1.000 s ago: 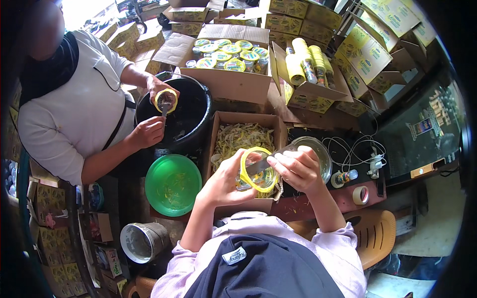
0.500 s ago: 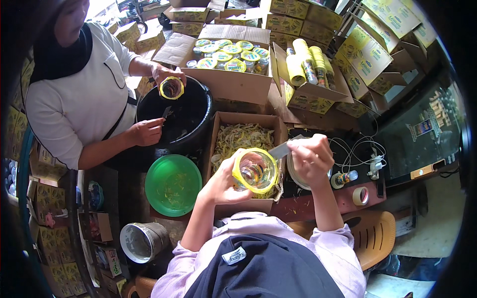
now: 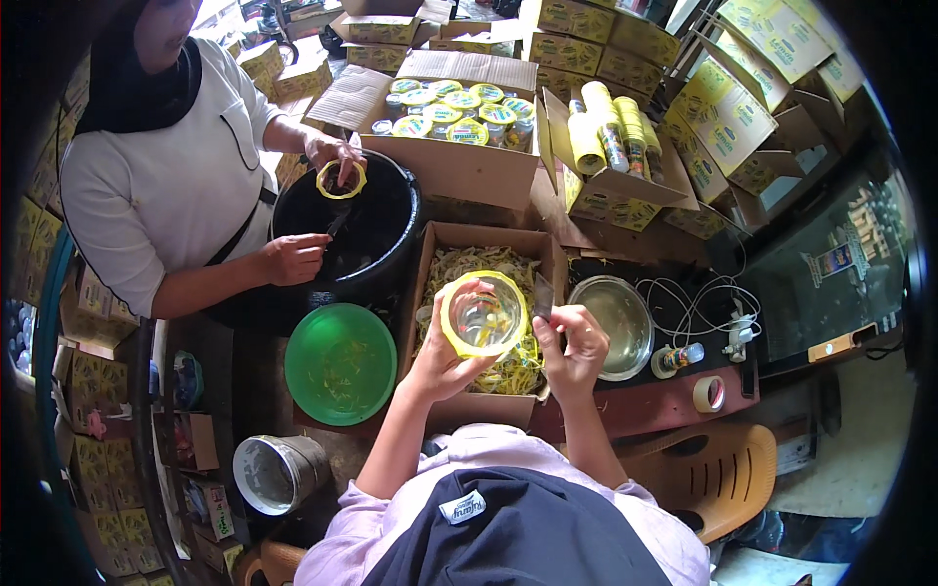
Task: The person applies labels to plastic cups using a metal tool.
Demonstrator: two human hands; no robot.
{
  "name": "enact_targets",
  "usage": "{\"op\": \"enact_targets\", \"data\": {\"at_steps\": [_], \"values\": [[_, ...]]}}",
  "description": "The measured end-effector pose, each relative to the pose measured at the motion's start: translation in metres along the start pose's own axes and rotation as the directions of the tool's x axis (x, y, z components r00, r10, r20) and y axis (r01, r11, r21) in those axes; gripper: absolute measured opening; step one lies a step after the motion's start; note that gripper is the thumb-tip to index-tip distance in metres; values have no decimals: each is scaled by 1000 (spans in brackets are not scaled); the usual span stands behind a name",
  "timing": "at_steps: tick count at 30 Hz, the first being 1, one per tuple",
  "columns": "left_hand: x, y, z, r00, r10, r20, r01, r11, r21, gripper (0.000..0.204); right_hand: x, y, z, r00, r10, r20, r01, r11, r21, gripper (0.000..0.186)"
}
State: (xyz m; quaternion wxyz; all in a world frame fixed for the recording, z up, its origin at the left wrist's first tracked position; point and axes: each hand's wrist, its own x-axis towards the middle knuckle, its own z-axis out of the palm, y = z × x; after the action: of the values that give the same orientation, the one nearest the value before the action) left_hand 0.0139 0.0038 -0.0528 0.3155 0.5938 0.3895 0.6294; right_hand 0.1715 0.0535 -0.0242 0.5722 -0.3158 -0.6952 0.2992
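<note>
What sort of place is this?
Probably a small packing workshop: an open brown cardboard box is filled with clear, round, yellow-rimmed containers, yellow-printed cardboard cartons stand stacked behind, and thin pale-yellow scraps lie heaped near the worker's hands.

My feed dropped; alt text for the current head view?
The left hand holds a yellow-rimmed cup and the right hand a blade beside it, above a carton of yellowish scraps. A green basin stands left of the carton, a bowl right; upper left, a co-worker holds another cup over a black bucket.
</note>
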Motion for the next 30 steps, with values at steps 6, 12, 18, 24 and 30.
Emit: {"op": "enact_targets", "data": {"at_steps": [6, 12, 18, 24, 30], "values": [[-5, 4, 4, 999, 37, -13, -38, 999, -5, 77, -11, -12, 1, 997, -83, -5, 82, 996, -37, 11], [-7, 7, 8, 998, 40, -51, -43, 997, -60, 71, -15, -19, 6, 986, -159, -45, 155, 984, -84, 15], [-12, 5, 10, 999, 14, -47, -13, 999, 39, 67, -15, -24, 7, 973, -222, -65, 210, 966, -149, 20], [-8, 10, 11, 1000, 14, -1, -14, 999, -49, 67, -4, -20, 1, 981, -192, -2, 191, 977, -91, 20], [-8, 9, 9, 1000, -19, 18, 20, 998, -61, 64, -7, -19, -2, 986, -164, 18, 165, 984, -73, 21]]}}
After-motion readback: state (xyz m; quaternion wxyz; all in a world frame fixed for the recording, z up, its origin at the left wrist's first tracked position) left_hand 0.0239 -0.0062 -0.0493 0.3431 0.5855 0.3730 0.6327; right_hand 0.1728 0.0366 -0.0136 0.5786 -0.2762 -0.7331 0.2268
